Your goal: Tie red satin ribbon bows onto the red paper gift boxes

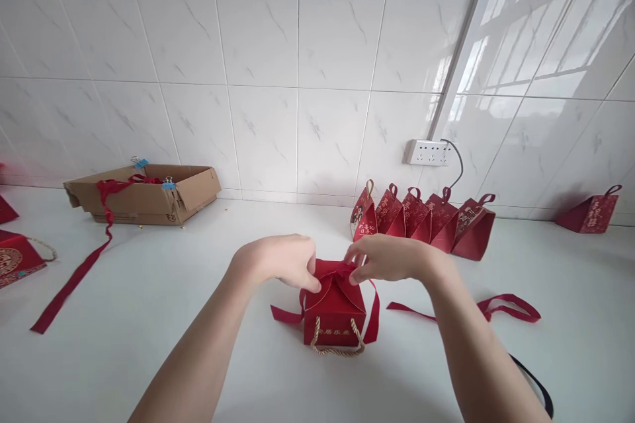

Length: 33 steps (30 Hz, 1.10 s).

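Note:
A small red gift box (335, 320) stands upright in front of me, its curved top flaps folded together. Gold lettering marks its front, and a twisted cord handle (337, 351) hangs there. Red ribbon (372, 320) lies across the top, with one tail hanging on each side. My left hand (290, 264) is at the top left edge, thumb down and fingers curled, partly hidden behind. From the right, my right hand (384, 258) has its thumb and bent fingers at the ribbon near the middle of the top. Exactly how the fingertips grip is partly hidden.
Several red triangular boxes (431, 218) stand in a row behind; another triangular box (590, 215) is far right. A loose red ribbon (510, 307) lies beside my right forearm. At the back left is a cardboard box (139, 211), ribbon draped over it. A power strip (429, 152) hangs on the wall.

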Available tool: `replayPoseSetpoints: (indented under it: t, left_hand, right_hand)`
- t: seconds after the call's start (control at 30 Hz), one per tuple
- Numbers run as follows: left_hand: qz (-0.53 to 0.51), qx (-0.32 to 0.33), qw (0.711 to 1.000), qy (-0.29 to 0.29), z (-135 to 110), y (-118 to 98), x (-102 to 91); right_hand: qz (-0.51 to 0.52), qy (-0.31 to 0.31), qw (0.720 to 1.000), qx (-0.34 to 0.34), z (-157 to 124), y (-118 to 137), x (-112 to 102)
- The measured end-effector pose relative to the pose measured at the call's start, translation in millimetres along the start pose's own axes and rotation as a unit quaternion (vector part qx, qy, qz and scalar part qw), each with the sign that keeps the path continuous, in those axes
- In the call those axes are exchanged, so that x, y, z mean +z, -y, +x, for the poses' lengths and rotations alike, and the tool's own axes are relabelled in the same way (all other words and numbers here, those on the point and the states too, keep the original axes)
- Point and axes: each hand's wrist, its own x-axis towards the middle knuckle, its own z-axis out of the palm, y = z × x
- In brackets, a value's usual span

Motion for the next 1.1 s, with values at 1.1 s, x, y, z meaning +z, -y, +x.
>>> replayPoseSetpoints:
  t: [1.1]
  left_hand:
    - [-0.397, -0.026, 0.91, 0.115, -5, 68, 47.8]
  right_hand:
    - [0.514, -0.069, 0.854, 0.049, -13, -33, 82]
